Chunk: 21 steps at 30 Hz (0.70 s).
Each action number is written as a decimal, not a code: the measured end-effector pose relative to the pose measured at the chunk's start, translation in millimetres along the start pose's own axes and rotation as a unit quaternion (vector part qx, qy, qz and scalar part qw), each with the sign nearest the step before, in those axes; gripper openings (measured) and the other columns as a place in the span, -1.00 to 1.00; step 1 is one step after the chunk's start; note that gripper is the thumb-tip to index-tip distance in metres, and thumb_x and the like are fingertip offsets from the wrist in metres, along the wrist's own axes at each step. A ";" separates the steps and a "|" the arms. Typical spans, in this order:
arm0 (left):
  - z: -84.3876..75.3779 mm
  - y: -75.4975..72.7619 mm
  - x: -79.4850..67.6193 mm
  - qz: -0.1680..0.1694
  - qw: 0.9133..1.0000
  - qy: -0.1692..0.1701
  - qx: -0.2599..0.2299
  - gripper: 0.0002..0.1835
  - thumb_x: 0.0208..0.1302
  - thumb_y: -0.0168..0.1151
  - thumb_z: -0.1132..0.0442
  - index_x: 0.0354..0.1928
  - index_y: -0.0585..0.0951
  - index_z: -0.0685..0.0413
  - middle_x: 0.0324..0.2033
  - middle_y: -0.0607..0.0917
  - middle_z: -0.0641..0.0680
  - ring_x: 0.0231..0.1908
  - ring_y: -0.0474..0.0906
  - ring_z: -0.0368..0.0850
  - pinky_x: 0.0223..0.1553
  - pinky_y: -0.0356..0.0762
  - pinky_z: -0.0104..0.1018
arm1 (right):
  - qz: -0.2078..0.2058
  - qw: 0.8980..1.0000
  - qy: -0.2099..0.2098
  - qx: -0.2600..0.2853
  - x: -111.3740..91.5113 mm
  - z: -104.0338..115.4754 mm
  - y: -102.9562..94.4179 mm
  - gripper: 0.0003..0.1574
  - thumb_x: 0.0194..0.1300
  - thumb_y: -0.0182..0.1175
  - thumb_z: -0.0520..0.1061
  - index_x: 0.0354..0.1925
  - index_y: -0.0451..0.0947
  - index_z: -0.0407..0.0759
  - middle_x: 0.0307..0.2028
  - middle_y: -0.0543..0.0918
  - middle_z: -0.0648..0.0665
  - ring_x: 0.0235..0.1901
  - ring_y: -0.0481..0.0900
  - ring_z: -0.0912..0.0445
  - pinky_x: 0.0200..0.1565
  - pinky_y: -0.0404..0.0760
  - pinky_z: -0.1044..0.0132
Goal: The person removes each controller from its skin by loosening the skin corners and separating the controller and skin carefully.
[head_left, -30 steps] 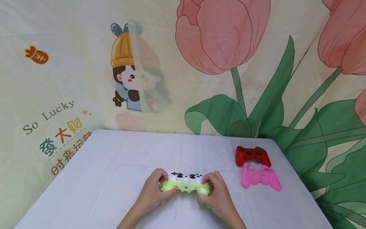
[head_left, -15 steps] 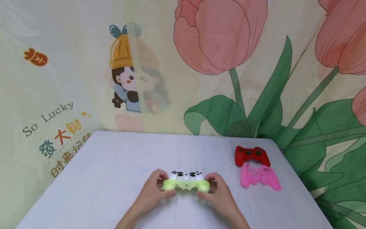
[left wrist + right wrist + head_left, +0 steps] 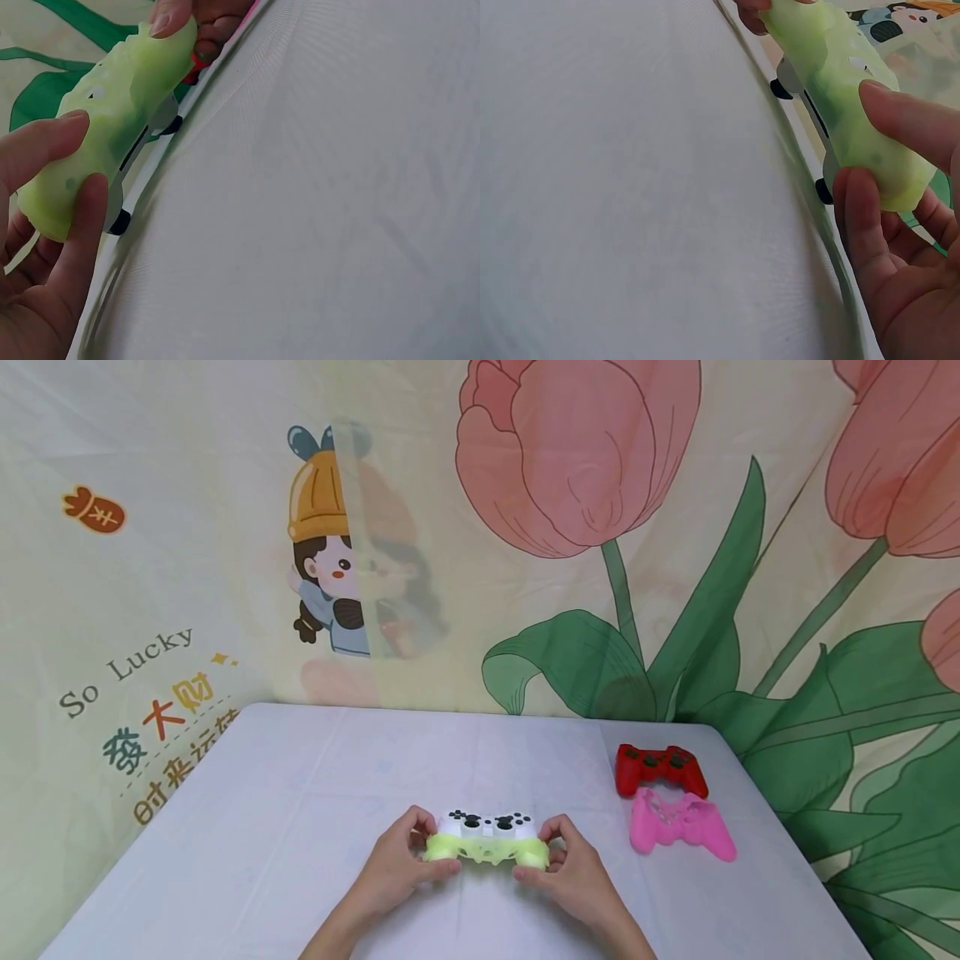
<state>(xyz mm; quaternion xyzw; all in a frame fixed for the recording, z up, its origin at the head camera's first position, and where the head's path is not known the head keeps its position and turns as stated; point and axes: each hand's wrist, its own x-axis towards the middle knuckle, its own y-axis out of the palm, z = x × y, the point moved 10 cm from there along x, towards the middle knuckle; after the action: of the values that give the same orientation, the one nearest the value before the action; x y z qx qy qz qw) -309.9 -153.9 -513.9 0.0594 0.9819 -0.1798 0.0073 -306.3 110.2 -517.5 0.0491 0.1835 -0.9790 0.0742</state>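
A white game controller [image 3: 488,823] with black thumbsticks and buttons is held level over the near middle of the table. A pale yellow-green silicone cover [image 3: 487,848] wraps its handles and near side; the white top face stays uncovered. My left hand [image 3: 403,858] pinches the left handle through the cover, thumb on the near side and fingers behind. Likewise, my right hand [image 3: 567,866] grips the right handle. Both wrist views show thumbs pressing on the cover [image 3: 105,127], with the black triggers beyond its edge.
At the table's right side lies a red controller [image 3: 636,770]. Touching or nearly touching it in front is a pink silicone cover [image 3: 684,822]. A pale cloth covers the table [image 3: 315,793], and a printed curtain [image 3: 420,510] hangs behind it.
The cover looked stretched and ragged at both handles a second ago and now lies smoother around them. The hands have shifted only slightly; the red controller and pink cover stay put.
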 end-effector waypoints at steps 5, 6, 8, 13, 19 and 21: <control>-0.3 1.9 -0.4 0.008 1.000 -0.002 -0.004 -0.39 -0.08 0.77 0.08 -0.15 0.48 -0.03 -0.20 0.61 0.04 -0.24 0.51 -0.08 -0.39 0.47 -0.36 | 0.022 0.999 -0.024 -0.012 0.5 2.5 3.0 -0.26 0.11 0.65 -0.06 0.00 0.32 -0.12 -0.56 0.56 0.00 -0.57 0.39 0.23 -0.50 0.41 0.41; -0.2 2.1 -0.5 0.009 1.000 -0.003 -0.004 -0.39 -0.08 0.77 0.08 -0.16 0.48 -0.03 -0.21 0.60 0.03 -0.26 0.49 -0.09 -0.41 0.46 -0.36 | 0.025 0.999 -0.027 -0.016 0.3 3.2 3.3 -0.26 0.12 0.65 -0.05 -0.01 0.31 -0.12 -0.57 0.53 0.01 -0.57 0.39 0.24 -0.50 0.41 0.42; -0.6 2.1 -0.8 0.011 1.000 -0.005 -0.003 -0.39 -0.09 0.77 0.08 -0.16 0.47 -0.03 -0.24 0.57 0.02 -0.28 0.47 -0.09 -0.42 0.45 -0.37 | 0.030 0.999 -0.034 -0.025 0.0 4.5 4.1 -0.27 0.13 0.64 -0.04 -0.02 0.31 -0.12 -0.58 0.48 0.02 -0.57 0.36 0.25 -0.50 0.39 0.42; -2.6 2.4 -1.9 0.018 1.000 -0.002 0.014 -0.38 -0.08 0.77 0.05 -0.18 0.46 -0.02 -0.33 0.50 0.01 -0.31 0.44 -0.10 -0.45 0.46 -0.37 | 0.034 0.997 -0.050 -0.053 -1.5 9.7 5.3 -0.28 0.13 0.64 -0.02 -0.04 0.31 -0.11 -0.57 0.40 0.02 -0.56 0.33 0.24 -0.49 0.33 0.42; -3.3 2.1 -2.3 0.010 0.999 -0.002 0.033 -0.39 -0.10 0.76 0.02 -0.21 0.46 -0.03 -0.41 0.47 -0.02 -0.36 0.43 -0.12 -0.44 0.43 -0.38 | 0.027 0.995 -0.064 -0.069 -3.3 12.5 5.3 -0.29 0.12 0.64 -0.01 -0.07 0.31 -0.12 -0.56 0.43 0.02 -0.55 0.36 0.25 -0.49 0.35 0.42; -3.4 1.7 -2.0 0.005 0.999 -0.003 0.037 -0.39 -0.12 0.76 0.02 -0.22 0.46 -0.05 -0.42 0.46 -0.02 -0.37 0.42 -0.14 -0.43 0.42 -0.38 | 0.023 0.995 -0.063 -0.071 -3.8 12.5 5.4 -0.28 0.12 0.64 0.00 -0.07 0.30 -0.12 -0.56 0.43 0.03 -0.56 0.36 0.26 -0.50 0.35 0.42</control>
<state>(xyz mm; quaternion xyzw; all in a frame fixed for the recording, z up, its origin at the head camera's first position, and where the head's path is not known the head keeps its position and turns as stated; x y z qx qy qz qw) -307.7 -151.4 -511.3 0.0635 0.9743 -0.2158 0.0090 -302.6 101.1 -507.3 -0.0135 0.2465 -0.9626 0.1112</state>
